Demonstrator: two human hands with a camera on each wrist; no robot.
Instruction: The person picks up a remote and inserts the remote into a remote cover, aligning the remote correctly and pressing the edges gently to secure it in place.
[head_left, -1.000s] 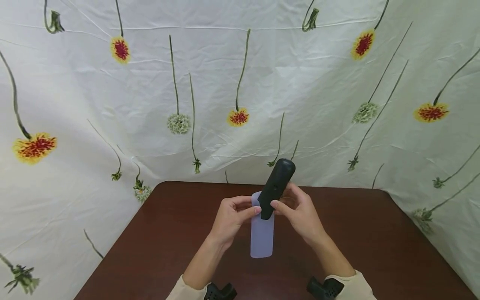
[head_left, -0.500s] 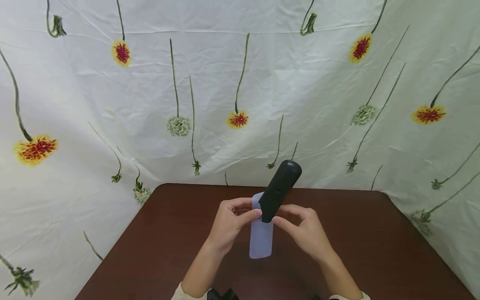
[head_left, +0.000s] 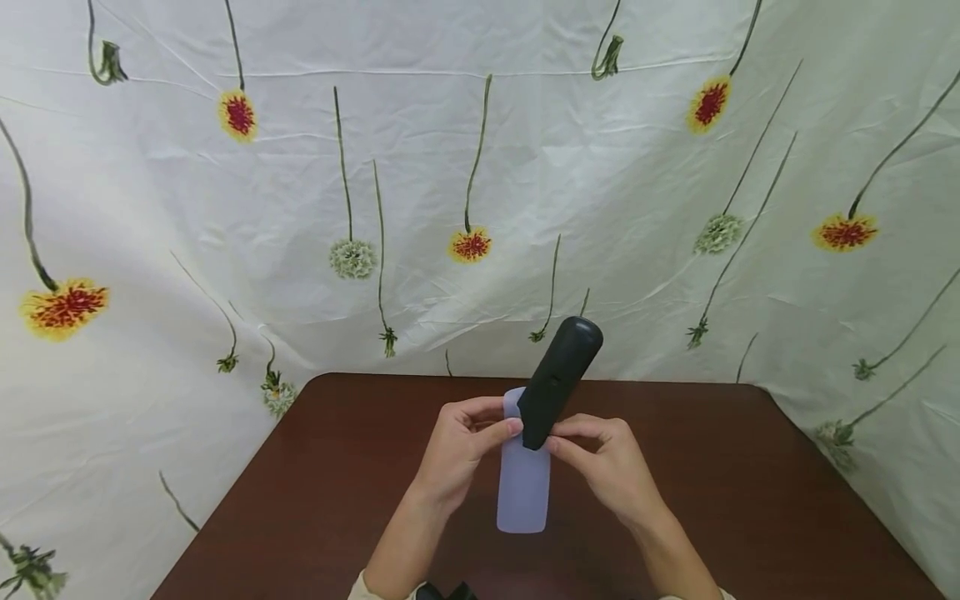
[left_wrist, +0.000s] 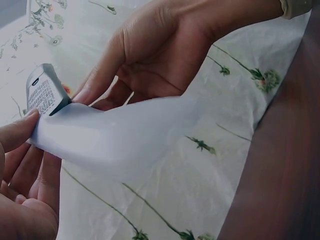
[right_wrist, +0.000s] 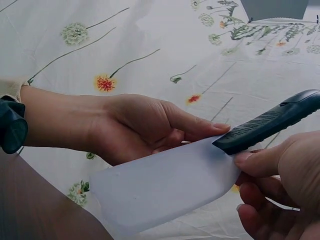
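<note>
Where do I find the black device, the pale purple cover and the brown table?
Black device [head_left: 559, 383]: head view, middle of its body.
Pale purple cover [right_wrist: 167, 186]: right wrist view, middle of its broad face.
Brown table [head_left: 337, 475]: head view, bare top, left side.

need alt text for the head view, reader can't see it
A person's left-hand grip and right-hand grip hold a slanted black device against a pale lavender sleeve, above a dark brown table; behind hangs a white cloth printed with long-stemmed flowers.

Head view looks forward and down; close wrist views from either side share the pale cover.
</note>
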